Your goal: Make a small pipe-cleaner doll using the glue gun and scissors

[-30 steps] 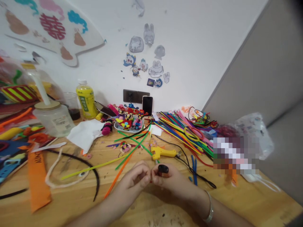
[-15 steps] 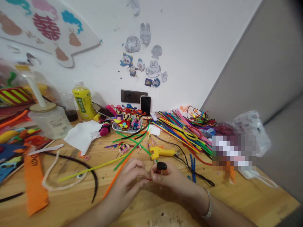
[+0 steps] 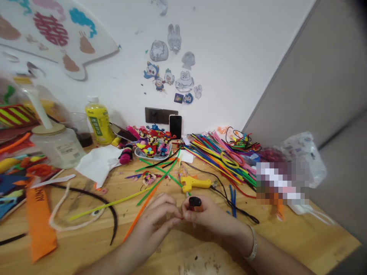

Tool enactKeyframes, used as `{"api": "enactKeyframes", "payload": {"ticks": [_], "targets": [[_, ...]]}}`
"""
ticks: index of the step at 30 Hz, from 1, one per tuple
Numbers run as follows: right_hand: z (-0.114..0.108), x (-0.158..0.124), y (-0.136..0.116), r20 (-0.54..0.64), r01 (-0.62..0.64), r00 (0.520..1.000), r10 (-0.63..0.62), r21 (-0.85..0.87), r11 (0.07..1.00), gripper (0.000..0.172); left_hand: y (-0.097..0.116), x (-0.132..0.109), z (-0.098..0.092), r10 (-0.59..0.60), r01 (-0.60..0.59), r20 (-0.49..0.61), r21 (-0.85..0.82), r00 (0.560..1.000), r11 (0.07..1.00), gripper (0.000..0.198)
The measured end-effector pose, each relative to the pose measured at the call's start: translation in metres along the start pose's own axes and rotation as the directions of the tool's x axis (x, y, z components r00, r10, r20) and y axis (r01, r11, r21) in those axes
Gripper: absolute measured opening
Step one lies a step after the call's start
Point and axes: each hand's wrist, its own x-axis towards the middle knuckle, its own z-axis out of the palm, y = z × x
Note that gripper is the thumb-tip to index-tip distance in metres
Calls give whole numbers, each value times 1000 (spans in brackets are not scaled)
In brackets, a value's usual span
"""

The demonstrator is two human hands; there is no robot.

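My two hands meet over the near middle of the wooden table (image 3: 301, 244). My right hand (image 3: 209, 217) is closed around a small orange lighter with a black top (image 3: 195, 202), held upright. My left hand (image 3: 156, 219) pinches a tiny red piece (image 3: 181, 219) at its fingertips, right against the right hand's thumb. A silver bracelet (image 3: 252, 248) sits on my right wrist. Just beyond the hands lies a yellow glue gun (image 3: 196, 184) with a black cord.
A big pile of coloured pipe cleaners (image 3: 226, 158) lies at the right rear, with loose green, yellow and orange ones (image 3: 137, 214) across the middle. A tray of small figures (image 3: 151, 149), a phone (image 3: 175, 126), a yellow bottle (image 3: 96, 120), a lidded jar (image 3: 59, 143), white paper (image 3: 97, 162) and plastic bags (image 3: 304, 156) crowd the table.
The view has drifted slightly, so everything sits a little further left in frame. My hands stay joined, the lighter held more upright than a second ago.
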Motion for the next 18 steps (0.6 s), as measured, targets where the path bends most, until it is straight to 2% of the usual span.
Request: {"api": "enactKeyframes", "payload": {"ticks": [6, 11, 18], "targets": [[-1, 1, -4, 71, 66, 996, -60, -83, 994, 34, 4, 1, 0, 0, 3, 44, -63, 999, 998, 11], [1, 2, -13, 134, 72, 990, -51, -157, 985, 39, 4, 2, -1, 46, -37, 86, -105, 995, 994, 11], [-4, 2, -8, 68, 82, 995, -73, -145, 986, 34, 2, 3, -1, 54, -55, -12, -27, 998, 998, 7]]}}
